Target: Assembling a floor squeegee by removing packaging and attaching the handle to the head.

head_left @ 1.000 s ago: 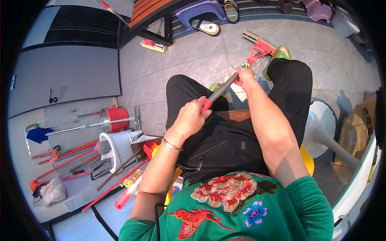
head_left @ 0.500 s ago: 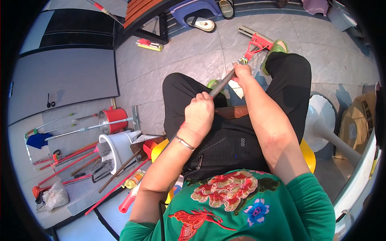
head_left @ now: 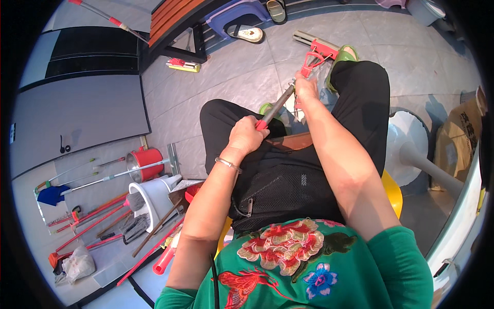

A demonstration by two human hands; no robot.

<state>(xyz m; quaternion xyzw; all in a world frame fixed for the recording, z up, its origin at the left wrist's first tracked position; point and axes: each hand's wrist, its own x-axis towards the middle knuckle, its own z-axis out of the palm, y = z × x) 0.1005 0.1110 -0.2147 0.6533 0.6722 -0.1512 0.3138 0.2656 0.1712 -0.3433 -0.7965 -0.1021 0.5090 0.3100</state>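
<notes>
Mop point(head_left: 309, 64) is lying across my lap, head out over the floor point(head_left: 226, 87). I am clenching my left hand point(head_left: 247, 135) on its handle while my right hand point(head_left: 304, 88) is gripping the shaft near the red head. Assembly seems midway; next likely calls for steady bracing.

Upper centre: bare floor tiles point(head_left: 242, 82), passable.
Lower left: mop handles point(head_left: 92, 221), red bucket point(head_left: 146, 162), white bucket point(head_left: 149, 198) crowd the floor.
Right: white fan base point(head_left: 411, 149) obstructs.
</notes>
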